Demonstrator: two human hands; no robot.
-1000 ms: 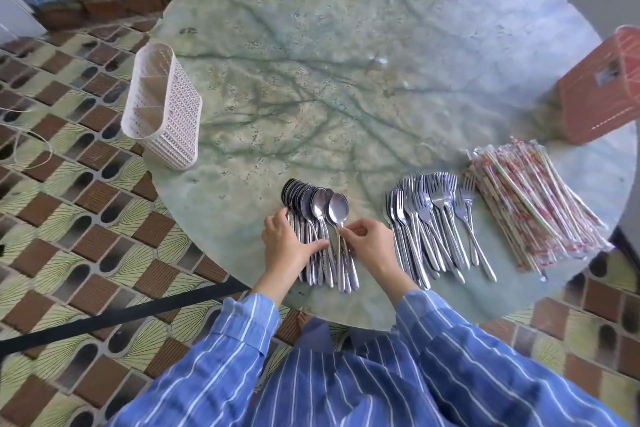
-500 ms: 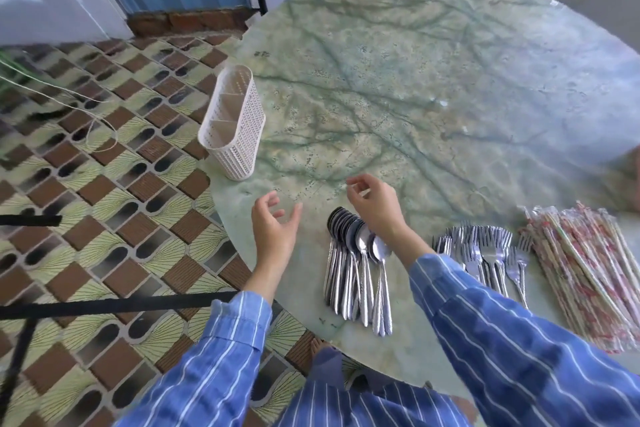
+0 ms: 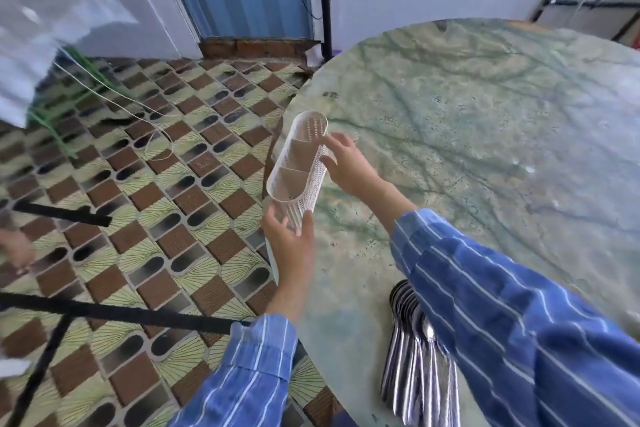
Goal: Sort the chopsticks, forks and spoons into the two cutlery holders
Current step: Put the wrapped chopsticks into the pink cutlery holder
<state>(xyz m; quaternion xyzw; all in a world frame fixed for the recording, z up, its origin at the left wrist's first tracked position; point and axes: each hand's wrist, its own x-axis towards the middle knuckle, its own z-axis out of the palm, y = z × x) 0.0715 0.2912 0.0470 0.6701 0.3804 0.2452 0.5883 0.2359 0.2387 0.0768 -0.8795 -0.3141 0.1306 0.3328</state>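
A white perforated cutlery holder [image 3: 301, 166] with three compartments sits at the left edge of the round green marble table [image 3: 485, 135], tilted with its opening toward me. My right hand [image 3: 349, 166] grips its right wall, thumb on the mesh and fingers at the rim. My left hand [image 3: 292, 243] cups the near lower end between thumb and fingers. A fanned row of steel spoons [image 3: 415, 360] lies at the near table edge, partly hidden by my right sleeve. Forks, chopsticks and the second holder are out of view.
A fan's black pole [image 3: 325, 10] stands on the floor just beyond the table's far left edge. Black tripod legs [image 3: 121, 314] cross the patterned tile floor on the left. Another person's hand [image 3: 15, 250] shows at the left edge.
My view has swung left. Both hands have left the spoons, reached out to the table's left edge and closed on the white holder, which now leans instead of standing upright.
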